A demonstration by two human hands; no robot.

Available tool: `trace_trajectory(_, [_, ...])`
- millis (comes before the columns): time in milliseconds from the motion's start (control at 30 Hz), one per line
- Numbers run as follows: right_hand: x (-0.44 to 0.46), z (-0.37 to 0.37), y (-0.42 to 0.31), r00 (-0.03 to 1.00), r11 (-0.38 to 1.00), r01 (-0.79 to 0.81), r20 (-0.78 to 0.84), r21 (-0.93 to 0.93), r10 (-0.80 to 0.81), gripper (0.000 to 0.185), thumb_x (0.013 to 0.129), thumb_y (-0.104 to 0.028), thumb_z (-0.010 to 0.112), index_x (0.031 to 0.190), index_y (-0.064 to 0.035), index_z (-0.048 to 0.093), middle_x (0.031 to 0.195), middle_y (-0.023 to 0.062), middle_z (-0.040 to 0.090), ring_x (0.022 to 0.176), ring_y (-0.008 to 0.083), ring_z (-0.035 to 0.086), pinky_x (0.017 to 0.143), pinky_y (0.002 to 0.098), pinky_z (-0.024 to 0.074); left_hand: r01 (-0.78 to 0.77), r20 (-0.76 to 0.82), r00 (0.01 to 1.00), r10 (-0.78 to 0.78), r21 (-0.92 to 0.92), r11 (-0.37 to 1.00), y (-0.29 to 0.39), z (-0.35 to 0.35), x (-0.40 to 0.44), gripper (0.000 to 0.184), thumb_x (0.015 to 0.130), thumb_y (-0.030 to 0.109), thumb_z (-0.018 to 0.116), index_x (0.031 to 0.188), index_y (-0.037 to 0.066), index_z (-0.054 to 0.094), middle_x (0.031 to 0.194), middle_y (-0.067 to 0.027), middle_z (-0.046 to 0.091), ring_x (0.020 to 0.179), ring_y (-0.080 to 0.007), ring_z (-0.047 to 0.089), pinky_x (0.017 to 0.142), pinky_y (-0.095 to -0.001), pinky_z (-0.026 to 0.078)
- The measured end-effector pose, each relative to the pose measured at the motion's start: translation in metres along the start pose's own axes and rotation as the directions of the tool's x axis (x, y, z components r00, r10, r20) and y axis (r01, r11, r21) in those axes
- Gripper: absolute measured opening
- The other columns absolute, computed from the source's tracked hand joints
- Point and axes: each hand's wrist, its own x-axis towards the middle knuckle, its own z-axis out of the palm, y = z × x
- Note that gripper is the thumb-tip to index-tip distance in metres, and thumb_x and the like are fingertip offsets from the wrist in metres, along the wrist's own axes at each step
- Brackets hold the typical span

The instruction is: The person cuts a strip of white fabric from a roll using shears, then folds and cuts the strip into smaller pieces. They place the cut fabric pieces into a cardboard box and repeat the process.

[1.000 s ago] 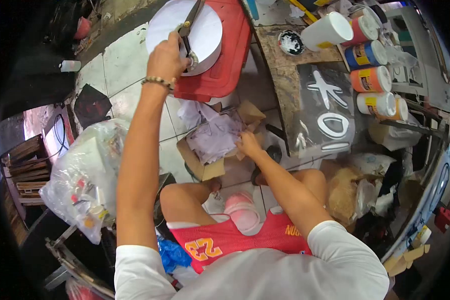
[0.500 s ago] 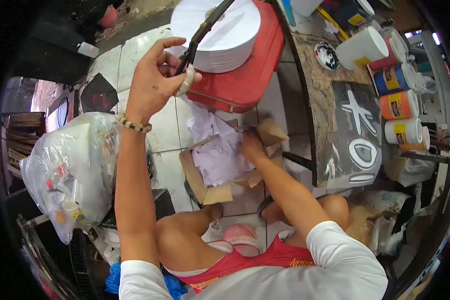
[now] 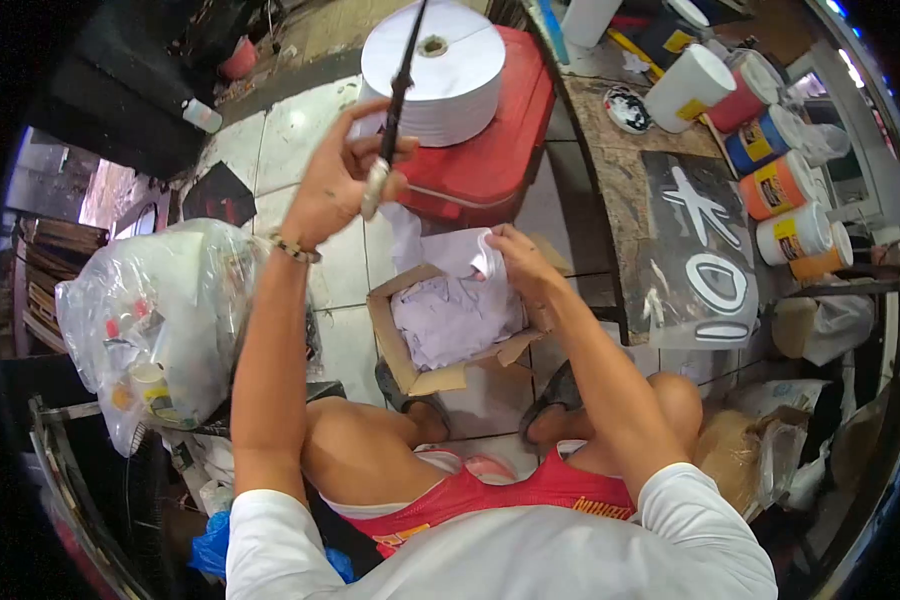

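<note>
My left hand (image 3: 330, 190) is raised left of the red case, its fingers closed round the pale-wrapped handle of dark, long-bladed scissors (image 3: 398, 105). The blades point up across a big roll of white ribbon (image 3: 440, 105) lying flat on the red case (image 3: 490, 165). My right hand (image 3: 520, 262), above the right side of an open cardboard box (image 3: 438, 381), pinches a white strip (image 3: 450, 250). That strip stretches leftward over the box's far edge. A heap of white pieces (image 3: 450, 320) fills the box, which sits on the floor between my feet.
To the right stands a worktable (image 3: 625, 210) with a dark sign (image 3: 705, 250) lettered in white and several paint tubs (image 3: 775, 188). A stuffed clear plastic bag (image 3: 160, 320) is at my left. White floor tiles (image 3: 345, 340) show around the box.
My right hand has risen from inside the box and now holds the strip up above it. The scissors have turned more upright, and the view has shifted slightly.
</note>
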Motion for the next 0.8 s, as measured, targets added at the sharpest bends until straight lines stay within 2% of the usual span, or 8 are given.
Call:
trace_trajectory(67, [-0.033, 0.022, -0.060, 0.982, 0.988, -0.008, 0.190, 0.157, -0.022, 0.025, 0.096, -0.020, 0.055, 0.110, 0.0007, 0.055, 0.101, 0.0092, 0.062, 0.084, 0.0200, 0.063, 0.074, 0.0372, 0.0540, 0.025, 0.094, 0.995, -0.026, 0.012, 1.000, -0.013, 0.009, -0.008, 0.087, 0.071, 0.007, 0.085, 0.143, 0.008, 0.037, 0.128, -0.0153, 0.062, 0.116, -0.0222, 0.060, 0.092, -0.0329, 0.050])
trace_trajectory(233, [-0.092, 0.046, -0.136, 0.907, 0.993, 0.107, 0.404, 0.049, -0.117, 0.032, 0.091, -0.008, 0.064, 0.121, 0.0017, 0.054, 0.105, 0.0103, 0.067, 0.087, 0.0168, 0.068, 0.078, 0.0303, 0.0553, 0.145, 0.225, 0.967, -0.117, -0.111, 0.983, -0.012, 0.063, -0.032, 0.087, 0.068, -0.003, 0.078, 0.144, 0.010, 0.038, 0.124, -0.0117, 0.063, 0.107, -0.0177, 0.062, 0.085, -0.0308, 0.052])
trace_trajectory(333, [-0.119, 0.048, -0.154, 0.906, 0.983, 0.161, 0.407, -0.084, -0.114, 0.035, 0.090, -0.010, 0.067, 0.121, 0.0012, 0.054, 0.105, 0.0103, 0.068, 0.087, 0.0150, 0.068, 0.078, 0.0292, 0.0548, 0.226, 0.304, 0.936, -0.178, -0.130, 0.965, 0.012, 0.081, -0.045, 0.086, 0.064, -0.004, 0.078, 0.141, 0.008, 0.043, 0.106, -0.0088, 0.066, 0.087, -0.0113, 0.063, 0.067, -0.0232, 0.052])
trace_trajectory(433, [-0.147, 0.050, -0.163, 0.903, 0.974, 0.202, 0.404, -0.102, -0.145, 0.036, 0.090, -0.013, 0.070, 0.119, 0.0010, 0.057, 0.102, 0.0082, 0.070, 0.087, 0.0128, 0.066, 0.077, 0.0275, 0.0532, 0.231, 0.279, 0.938, -0.205, -0.061, 0.971, 0.021, 0.082, -0.054, 0.083, 0.064, -0.005, 0.078, 0.139, 0.006, 0.044, 0.099, -0.0067, 0.067, 0.082, -0.0099, 0.062, 0.067, -0.0237, 0.051])
trace_trajectory(533, [-0.166, 0.039, -0.166, 0.898, 0.962, 0.213, 0.422, -0.174, -0.122, 0.034, 0.089, -0.016, 0.071, 0.117, 0.0013, 0.059, 0.098, 0.0063, 0.069, 0.086, 0.0115, 0.064, 0.077, 0.0271, 0.0515, -0.112, 0.032, 0.993, 0.109, 0.125, 0.986, 0.032, 0.058, -0.052, 0.072, 0.067, -0.007, 0.067, 0.135, 0.006, 0.047, 0.078, -0.0008, 0.063, 0.062, -0.0054, 0.054, 0.050, -0.0218, 0.041])
trace_trajectory(600, [-0.177, 0.024, -0.162, 0.895, 0.942, 0.213, 0.437, -0.259, -0.083, 0.034, 0.089, -0.017, 0.072, 0.115, 0.0015, 0.060, 0.098, 0.0058, 0.068, 0.086, 0.0110, 0.063, 0.077, 0.0272, 0.0507, -0.107, -0.155, 0.978, 0.142, 0.215, 0.971, 0.053, 0.040, -0.059, 0.074, 0.066, -0.009, 0.068, 0.135, 0.006, 0.047, 0.079, -0.0012, 0.062, 0.062, -0.0056, 0.054, 0.051, -0.0212, 0.042])
trace_trajectory(667, [-0.186, 0.009, -0.157, 0.917, 0.914, 0.209, 0.395, -0.346, -0.060, 0.039, 0.087, -0.022, 0.075, 0.115, 0.0005, 0.059, 0.092, 0.0030, 0.067, 0.083, 0.0099, 0.062, 0.073, 0.0269, 0.0493, -0.100, -0.302, 0.944, 0.133, 0.123, 0.987, 0.061, 0.022, -0.071, 0.079, 0.065, -0.007, 0.076, 0.137, 0.010, 0.046, 0.091, -0.0029, 0.066, 0.075, -0.0085, 0.061, 0.064, -0.0217, 0.050])
trace_trajectory(800, [-0.205, -0.020, -0.161, 0.905, 0.930, 0.101, 0.420, -0.352, 0.061, 0.038, 0.087, -0.020, 0.074, 0.115, 0.0013, 0.059, 0.086, 0.0025, 0.065, 0.076, 0.0091, 0.061, 0.069, 0.0255, 0.0485, -0.067, -0.453, 0.880, 0.141, 0.174, 0.982, 0.064, 0.010, -0.099, 0.073, 0.069, -0.007, 0.075, 0.134, 0.007, 0.047, 0.085, -0.0017, 0.065, 0.068, -0.0076, 0.060, 0.056, -0.0204, 0.048])
